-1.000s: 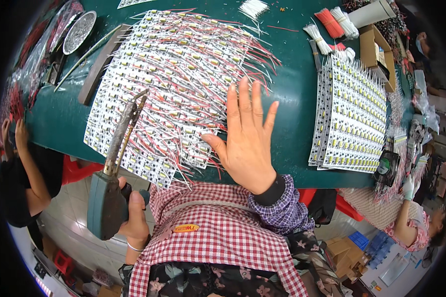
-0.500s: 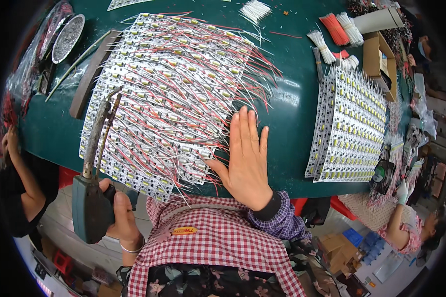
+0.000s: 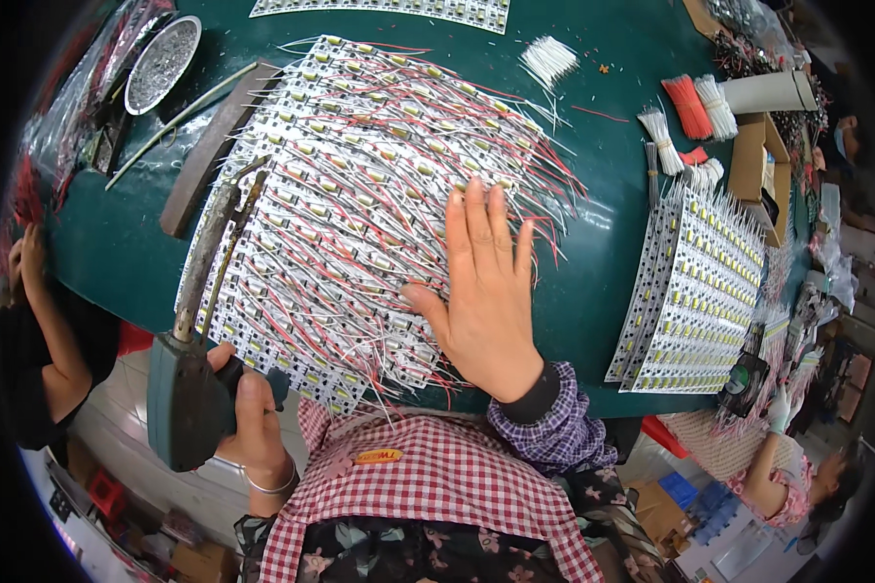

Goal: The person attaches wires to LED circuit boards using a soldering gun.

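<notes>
My left hand point(image 3: 258, 423) is wrapped round the handle of a dark green soldering gun point(image 3: 180, 394). The gun points away from me, its long barrel and bent tip above the left edge of a panel of white circuit boards point(image 3: 267, 355). Thin red, white and dark wires point(image 3: 360, 219) stick out from the panel in dense rows and lean right. My right hand point(image 3: 493, 316) lies palm down with fingers spread over the right side of these wires. It holds nothing that I can see, though what is under the palm is hidden.
More board panels point(image 3: 700, 291) stand stacked at the right, beside wire bundles point(image 3: 688, 107) and a cardboard box point(image 3: 760, 175). A dark bar point(image 3: 214, 155) and a metal dish point(image 3: 163, 66) are at the left. Loose white wires point(image 3: 549, 61) lie behind. Other people sit at both sides.
The whole view has shifted, with the table's things now further right. My right hand has moved left over the boards, from the wires' right edge onto them. The soldering gun stays in my left hand.
</notes>
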A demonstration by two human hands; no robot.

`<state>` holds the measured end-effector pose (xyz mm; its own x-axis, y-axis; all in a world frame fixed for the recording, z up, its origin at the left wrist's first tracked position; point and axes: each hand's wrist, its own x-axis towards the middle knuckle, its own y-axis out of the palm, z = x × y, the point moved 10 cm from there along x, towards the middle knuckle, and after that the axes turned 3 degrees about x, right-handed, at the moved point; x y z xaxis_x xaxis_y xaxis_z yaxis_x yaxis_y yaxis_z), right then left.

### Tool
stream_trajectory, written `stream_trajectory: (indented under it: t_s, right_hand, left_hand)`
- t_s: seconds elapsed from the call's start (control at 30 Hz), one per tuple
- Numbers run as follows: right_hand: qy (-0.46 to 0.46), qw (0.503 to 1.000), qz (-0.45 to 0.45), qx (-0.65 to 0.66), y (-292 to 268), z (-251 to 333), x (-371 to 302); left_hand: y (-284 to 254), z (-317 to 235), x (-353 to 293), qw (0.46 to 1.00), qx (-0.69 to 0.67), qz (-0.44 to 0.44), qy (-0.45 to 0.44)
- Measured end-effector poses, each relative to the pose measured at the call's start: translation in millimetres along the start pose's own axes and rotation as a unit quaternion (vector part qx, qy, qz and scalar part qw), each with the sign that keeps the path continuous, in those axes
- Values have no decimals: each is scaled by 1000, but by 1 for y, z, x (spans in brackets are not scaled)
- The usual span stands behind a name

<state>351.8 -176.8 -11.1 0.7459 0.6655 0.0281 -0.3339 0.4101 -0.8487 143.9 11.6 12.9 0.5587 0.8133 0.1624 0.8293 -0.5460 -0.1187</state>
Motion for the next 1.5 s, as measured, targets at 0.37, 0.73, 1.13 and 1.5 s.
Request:
stream_trajectory:
  t_s: [0.37, 0.73, 1.13, 1.5]
  right_hand:
    - [13, 1000, 26, 8, 7, 0, -1]
    - [3, 999, 30, -18, -16, 8, 2]
    - [-7, 999, 24, -25, 12, 16, 37]
    - [-10, 999, 21, -27, 11, 18, 38]
  left_hand:
    - [9, 7, 16, 997, -16, -43, -65]
    - [14, 12, 21, 991, -62, -58, -99]
    - [-2, 16, 27, 989, -53, -87, -106]
    - [-4, 15, 30, 989, -52, -93, -98]
